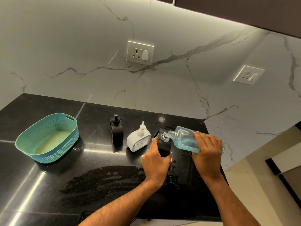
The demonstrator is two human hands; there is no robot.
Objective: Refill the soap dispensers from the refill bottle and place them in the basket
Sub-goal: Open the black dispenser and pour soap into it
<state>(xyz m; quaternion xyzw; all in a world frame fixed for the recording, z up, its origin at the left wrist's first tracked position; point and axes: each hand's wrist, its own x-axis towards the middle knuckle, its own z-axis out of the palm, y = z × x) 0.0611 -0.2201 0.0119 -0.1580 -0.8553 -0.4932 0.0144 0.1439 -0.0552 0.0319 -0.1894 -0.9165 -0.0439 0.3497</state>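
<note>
Refill bottle [185, 141], part-full of blue liquid, tipped onto black dispenser [164, 146].

A black speckled stone bench [48, 185] runs under a white marble backsplash [81, 46] veined in grey. A dull wet smear [101, 178] lies across the bench's near middle. Two white wall sockets are set in the marble, one [140, 53] central, the other [248, 75] well off to its right. Dark cabinets [244, 10] hang overhead.
</note>
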